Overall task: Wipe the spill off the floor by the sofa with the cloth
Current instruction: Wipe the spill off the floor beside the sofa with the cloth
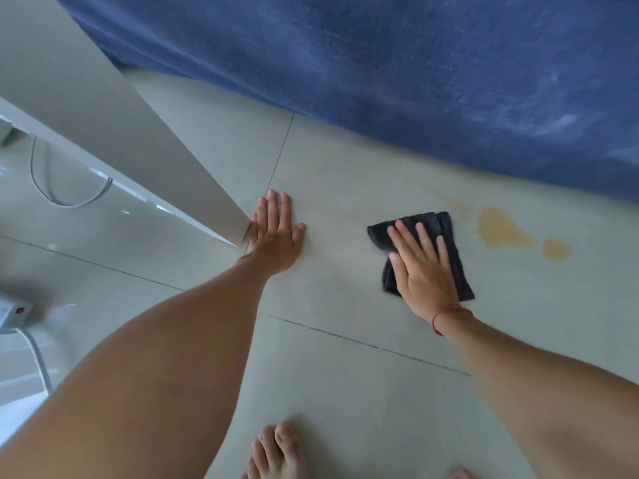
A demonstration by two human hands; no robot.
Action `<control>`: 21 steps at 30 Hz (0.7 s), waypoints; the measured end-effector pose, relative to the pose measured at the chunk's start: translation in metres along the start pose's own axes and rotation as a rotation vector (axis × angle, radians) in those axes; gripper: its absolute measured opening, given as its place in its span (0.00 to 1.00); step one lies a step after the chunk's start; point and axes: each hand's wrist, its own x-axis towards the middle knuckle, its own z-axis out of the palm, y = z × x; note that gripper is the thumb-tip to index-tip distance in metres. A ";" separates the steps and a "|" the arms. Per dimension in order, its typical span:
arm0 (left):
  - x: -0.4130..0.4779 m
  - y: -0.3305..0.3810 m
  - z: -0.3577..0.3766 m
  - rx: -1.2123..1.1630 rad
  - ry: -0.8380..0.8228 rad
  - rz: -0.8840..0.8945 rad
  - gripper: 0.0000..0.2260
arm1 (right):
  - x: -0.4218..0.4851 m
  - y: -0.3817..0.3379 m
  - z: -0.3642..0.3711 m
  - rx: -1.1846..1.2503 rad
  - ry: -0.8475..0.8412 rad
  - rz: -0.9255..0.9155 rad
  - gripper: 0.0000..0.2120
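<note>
A folded dark grey cloth (446, 236) lies flat on the pale tiled floor (345, 375). My right hand (420, 267) presses down on it with fingers spread. To the right of the cloth sits a yellowish spill (501, 229), with a smaller blob (557, 249) beside it and a faint streak running up toward the sofa. The blue sofa (415, 81) fills the top of the view. My left hand (276, 233) rests flat on the bare floor, palm down, fingers apart, holding nothing.
A white wall corner or panel (138, 150) runs down to the floor beside my left hand. White cables (62, 198) and a power strip with a red switch (14, 312) lie at the left. My bare foot (276, 451) stands at the bottom centre.
</note>
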 end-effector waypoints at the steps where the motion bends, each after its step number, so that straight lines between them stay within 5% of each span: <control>1: 0.000 0.000 0.001 0.001 -0.003 0.000 0.29 | 0.005 0.007 -0.003 0.020 -0.001 0.086 0.26; 5: 0.003 -0.001 0.005 -0.001 0.005 0.001 0.29 | 0.047 -0.012 -0.003 0.086 0.078 0.354 0.24; 8: 0.003 -0.002 0.005 0.008 0.005 -0.004 0.28 | 0.074 -0.045 0.002 0.111 0.094 0.384 0.24; 15: 0.003 0.000 0.001 0.004 -0.021 -0.003 0.28 | 0.064 -0.108 0.013 0.063 0.078 0.027 0.26; 21: -0.002 -0.005 -0.006 -0.023 -0.040 0.029 0.33 | 0.007 -0.047 0.016 -0.035 0.045 -0.261 0.25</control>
